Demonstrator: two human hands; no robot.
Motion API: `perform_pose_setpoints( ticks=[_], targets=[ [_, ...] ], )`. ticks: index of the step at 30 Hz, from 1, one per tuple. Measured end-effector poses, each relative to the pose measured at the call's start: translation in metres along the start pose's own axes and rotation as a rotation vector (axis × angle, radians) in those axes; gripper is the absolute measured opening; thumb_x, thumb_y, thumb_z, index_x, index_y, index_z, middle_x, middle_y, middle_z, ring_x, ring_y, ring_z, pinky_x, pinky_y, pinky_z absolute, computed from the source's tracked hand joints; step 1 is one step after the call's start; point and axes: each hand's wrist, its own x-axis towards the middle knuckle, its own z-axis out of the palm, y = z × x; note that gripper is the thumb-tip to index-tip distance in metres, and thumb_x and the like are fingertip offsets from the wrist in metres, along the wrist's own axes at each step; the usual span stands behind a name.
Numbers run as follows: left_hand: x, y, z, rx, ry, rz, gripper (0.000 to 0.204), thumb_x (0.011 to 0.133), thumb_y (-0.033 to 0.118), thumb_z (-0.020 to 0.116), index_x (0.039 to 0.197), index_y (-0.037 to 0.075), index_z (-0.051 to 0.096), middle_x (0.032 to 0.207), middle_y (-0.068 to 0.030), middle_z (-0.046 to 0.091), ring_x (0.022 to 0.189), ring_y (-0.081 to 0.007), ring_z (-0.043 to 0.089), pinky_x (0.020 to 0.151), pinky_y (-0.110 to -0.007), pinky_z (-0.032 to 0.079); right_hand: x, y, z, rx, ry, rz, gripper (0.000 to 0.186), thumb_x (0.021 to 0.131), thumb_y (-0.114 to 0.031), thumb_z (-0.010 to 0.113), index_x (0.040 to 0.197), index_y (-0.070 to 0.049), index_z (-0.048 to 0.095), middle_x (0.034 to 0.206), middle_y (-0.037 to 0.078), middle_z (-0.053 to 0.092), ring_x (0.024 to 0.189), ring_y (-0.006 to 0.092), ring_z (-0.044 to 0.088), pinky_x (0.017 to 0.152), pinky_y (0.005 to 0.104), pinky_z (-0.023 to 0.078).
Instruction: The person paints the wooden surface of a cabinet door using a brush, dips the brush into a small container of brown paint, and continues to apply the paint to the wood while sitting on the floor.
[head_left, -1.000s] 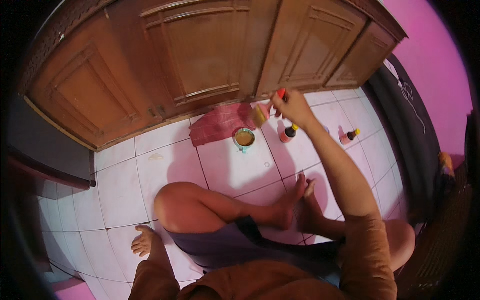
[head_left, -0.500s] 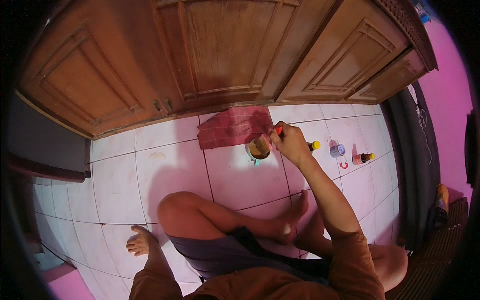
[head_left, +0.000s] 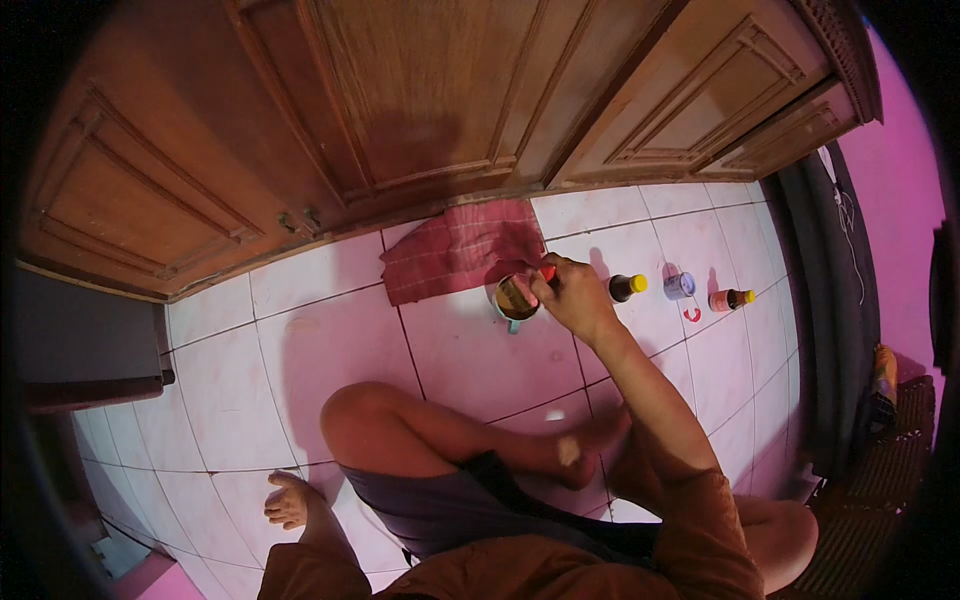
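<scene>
A cup (head_left: 514, 326) of brown liquid with a brush (head_left: 520, 292) in it: the dipping looks under way, not finished.

At left, the left hand (head_left: 288, 502) rests on the floor, fingers loosely spread, holding nothing visible; a red cloth (head_left: 445, 255) lies beside the cup, which sits on the tiles (head_left: 465, 355); the right hand (head_left: 572, 297) has its fingers closed around the brush's red handle and partly hides the cup, so how much the bristles have taken up cannot be told; a yellow-capped bottle (head_left: 628, 287) is just beyond that hand, closest to being in its way, then a bluish jar (head_left: 680, 286), a red ring (head_left: 692, 314) and a second yellow-capped bottle (head_left: 730, 300), all untouched.
</scene>
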Motion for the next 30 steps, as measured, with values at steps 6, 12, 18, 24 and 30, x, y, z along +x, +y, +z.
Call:
perform_pose_setpoints(
  ticks=[6,12,18,24,30],
  targets=[
    [0.001,-0.001,-0.001,0.002,-0.003,0.007,0.070,0.087,0.069,0.036,0.105,0.003,0.053,0.114,-0.0112,0.050,0.116,-0.0281,0.045,0.090,-0.045,0.036,-0.008,0.001,-0.006,0.123,0.025,-0.047,0.023,0.088,-0.022,0.065,0.085,0.001,0.063,0.076,0.019,0.066,0.069,0.0302,0.066,0.064,0.0378,0.051],
    [-0.002,-0.007,-0.009,-0.020,-0.055,-0.021,0.070,0.088,0.069,0.036,0.105,0.002,0.053,0.114,-0.0117,0.051,0.116,-0.0286,0.045,0.090,-0.045,0.037,-0.023,0.019,-0.022,0.536,0.101,0.261,0.020,0.095,-0.019,0.058,0.096,0.000,0.064,0.072,0.005,0.064,0.057,0.0115,0.060,0.052,0.0256,0.047],
    [-0.002,-0.002,-0.021,-0.016,-0.114,-0.044,0.075,0.089,0.065,0.037,0.122,0.000,0.052,0.129,-0.0139,0.050,0.127,-0.0295,0.041,0.096,-0.046,0.034,-0.041,0.058,-0.020,1.012,0.244,0.505,0.021,0.095,-0.023,0.056,0.097,-0.002,0.062,0.073,0.006,0.063,0.054,0.0144,0.058,0.049,0.0268,0.045],
    [-0.008,0.009,-0.039,0.028,-0.254,-0.069,0.081,0.091,0.064,0.033,0.138,-0.001,0.043,0.148,-0.0146,0.039,0.140,-0.0293,0.030,0.106,-0.046,0.028,-0.033,0.026,-0.031,1.338,0.321,0.384,0.022,0.095,-0.019,0.053,0.104,0.000,0.061,0.072,0.007,0.063,0.057,0.0160,0.059,0.052,0.0276,0.046],
    [-0.003,0.003,-0.040,0.034,-0.228,-0.077,0.081,0.092,0.064,0.031,0.138,-0.002,0.041,0.148,-0.0170,0.037,0.140,-0.0301,0.029,0.105,-0.046,0.029,0.002,-0.063,-0.031,1.437,0.385,0.127,0.029,0.099,-0.018,0.047,0.117,0.001,0.060,0.080,0.007,0.062,0.065,0.0157,0.059,0.056,0.0274,0.047]
  ],
)
